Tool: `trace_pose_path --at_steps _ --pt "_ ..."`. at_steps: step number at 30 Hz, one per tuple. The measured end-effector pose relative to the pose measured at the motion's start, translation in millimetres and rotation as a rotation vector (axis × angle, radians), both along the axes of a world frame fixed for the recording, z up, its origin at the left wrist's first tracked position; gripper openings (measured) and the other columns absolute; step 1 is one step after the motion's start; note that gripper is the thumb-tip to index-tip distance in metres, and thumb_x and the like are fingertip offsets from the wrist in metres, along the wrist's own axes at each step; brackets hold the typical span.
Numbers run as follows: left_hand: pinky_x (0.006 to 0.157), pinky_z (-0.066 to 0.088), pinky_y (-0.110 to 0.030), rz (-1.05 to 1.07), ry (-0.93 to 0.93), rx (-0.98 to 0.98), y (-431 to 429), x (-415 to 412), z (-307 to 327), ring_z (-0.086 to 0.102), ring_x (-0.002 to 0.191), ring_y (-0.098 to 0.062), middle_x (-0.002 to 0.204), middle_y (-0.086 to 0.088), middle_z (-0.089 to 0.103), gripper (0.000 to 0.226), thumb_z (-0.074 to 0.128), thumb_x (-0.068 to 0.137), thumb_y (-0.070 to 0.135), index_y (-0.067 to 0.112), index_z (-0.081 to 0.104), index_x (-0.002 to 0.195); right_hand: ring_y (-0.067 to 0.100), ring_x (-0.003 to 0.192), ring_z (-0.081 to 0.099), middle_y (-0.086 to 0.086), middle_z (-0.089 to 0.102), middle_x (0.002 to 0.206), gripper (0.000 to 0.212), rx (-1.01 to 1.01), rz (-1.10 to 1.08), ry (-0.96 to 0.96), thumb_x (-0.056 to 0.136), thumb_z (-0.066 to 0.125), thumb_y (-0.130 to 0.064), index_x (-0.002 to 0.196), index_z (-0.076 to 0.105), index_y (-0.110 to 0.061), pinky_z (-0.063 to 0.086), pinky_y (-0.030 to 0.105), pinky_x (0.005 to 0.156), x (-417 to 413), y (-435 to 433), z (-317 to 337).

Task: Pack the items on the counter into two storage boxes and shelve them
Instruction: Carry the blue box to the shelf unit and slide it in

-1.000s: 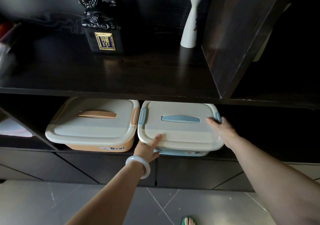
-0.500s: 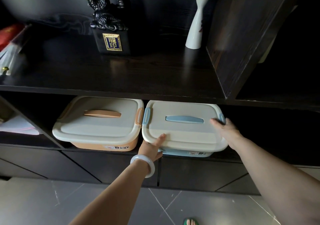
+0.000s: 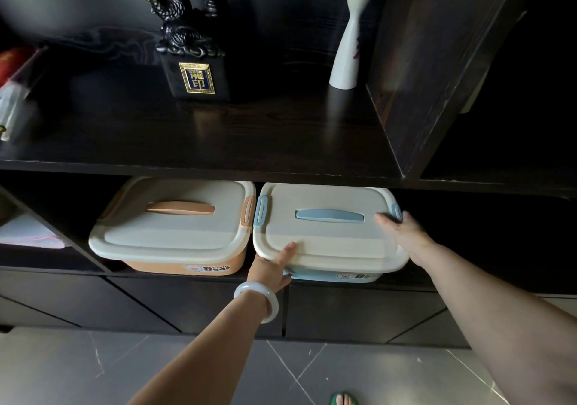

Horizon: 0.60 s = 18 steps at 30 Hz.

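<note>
My left hand (image 3: 271,269) pinches the front rim of the cream-lidded blue plastic storage box (image 3: 331,242). My right hand (image 3: 402,233) rests flat, fingers straight, on its right edge.

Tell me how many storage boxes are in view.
2. The orange box sits left on the lower shelf; the blue box sits beside it, to its right. Dark compartments may hide others.

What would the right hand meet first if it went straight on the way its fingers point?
The right hand rests on the blue box's lid; straight on, it would probably reach the lid's blue handle first, though depth is unclear.
</note>
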<state>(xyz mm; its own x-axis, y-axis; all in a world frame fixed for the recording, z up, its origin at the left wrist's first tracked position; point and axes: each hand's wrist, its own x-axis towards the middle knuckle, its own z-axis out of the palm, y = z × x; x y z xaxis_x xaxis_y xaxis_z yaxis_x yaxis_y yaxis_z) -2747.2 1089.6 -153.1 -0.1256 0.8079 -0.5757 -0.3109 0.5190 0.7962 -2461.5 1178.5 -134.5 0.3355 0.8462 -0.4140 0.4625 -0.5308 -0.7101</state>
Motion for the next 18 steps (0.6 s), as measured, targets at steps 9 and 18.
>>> trace_pose_path --at_steps 9,18 --pt "0.092 0.055 -0.04 -0.057 0.051 -0.044 -1 -3 7 0.064 0.1 -0.017 0.107 0.001 0.069 0.047 0.079 0.074 0.048 0.023 0.063 0.11 0.036 0.124 0.049 0.017 0.046 0.142 0.085 -0.043 -0.014 -0.15 0.085 0.056 -0.063 0.148 0.031 -0.012 0.041 0.034 0.089 -9 -2 8" --pt "0.08 0.048 -0.022 -0.348 0.669 0.093 -12 -15 14 0.058 0.101 -0.017 0.119 -0.006 0.062 0.053 0.066 0.087 0.046 0.013 0.049 0.124 0.036 0.119 0.054 0.02 0.048 0.137 0.057 -0.064 0.265 -0.756 0.101 0.033 -0.041 0.146 0.027 -0.006 0.044 0.038 0.085 -26 -30 35"
